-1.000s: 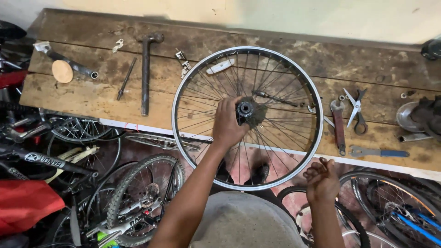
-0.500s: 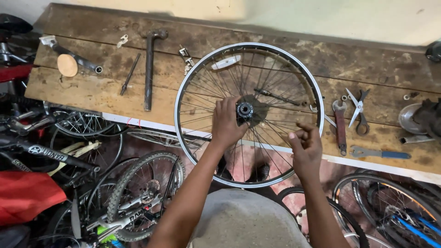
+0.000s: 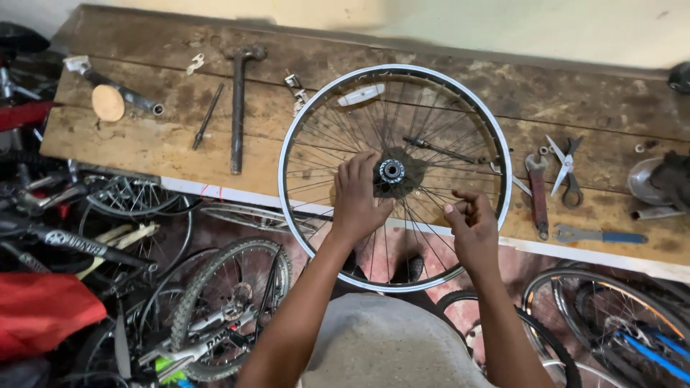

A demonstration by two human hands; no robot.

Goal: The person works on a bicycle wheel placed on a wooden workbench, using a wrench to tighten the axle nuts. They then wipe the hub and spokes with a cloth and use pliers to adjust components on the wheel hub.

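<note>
A spoked bicycle wheel (image 3: pixel 302 122) with a silver rim lies half on a worn wooden workbench (image 3: pixel 445 68), its near half hanging over the front edge. My left hand (image 3: pixel 357 197) grips the wheel at the dark hub (image 3: pixel 392 171), fingers on the spokes just left of the axle. Over the spokes at the lower right of the hub, my right hand (image 3: pixel 471 226) pinches its fingertips together; whether something small sits between them I cannot tell.
On the bench lie a hammer (image 3: pixel 237 108), a thin rod (image 3: pixel 207 116), a metal tube with a wooden disc (image 3: pixel 109 102), a wrench (image 3: pixel 537 190), scissors (image 3: pixel 568 169) and a blue-handled spanner (image 3: pixel 600 235). Bicycles and loose wheels (image 3: pixel 230 302) crowd the floor below.
My right hand has risen from below the rim to over the spokes beside the hub. My left hand stays at the hub. The camera has shifted slightly.
</note>
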